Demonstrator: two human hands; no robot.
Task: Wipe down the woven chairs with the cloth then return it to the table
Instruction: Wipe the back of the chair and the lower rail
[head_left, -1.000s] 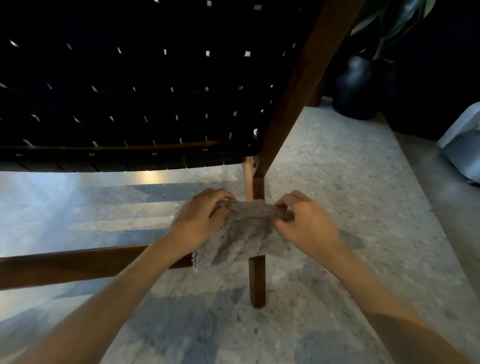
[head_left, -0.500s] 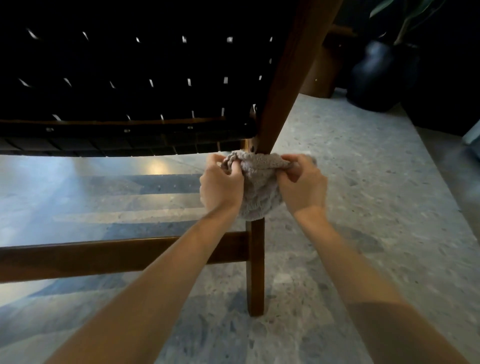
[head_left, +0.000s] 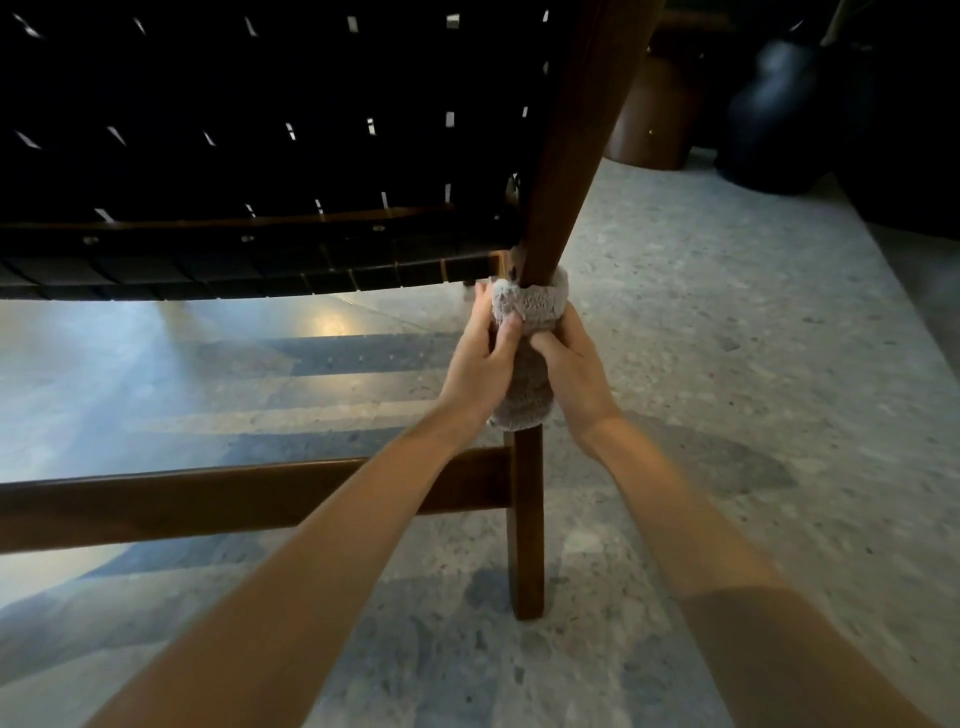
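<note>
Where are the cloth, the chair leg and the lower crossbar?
cloth (head_left: 522, 400): head view, on its fluffy lower fold.
chair leg (head_left: 525, 530): head view, on bare wood below the cloth.
lower crossbar (head_left: 234, 501): head view, on the middle of its front face.

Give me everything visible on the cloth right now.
The cloth is grey and fuzzy, like terry or microfibre, bunched into a sleeve wrapped around the wooden chair leg just below the black woven panel. Its lower edge ends just above the crossbar. The left hand and right hand grip it from either side, the left thumb pressing its front.
</note>
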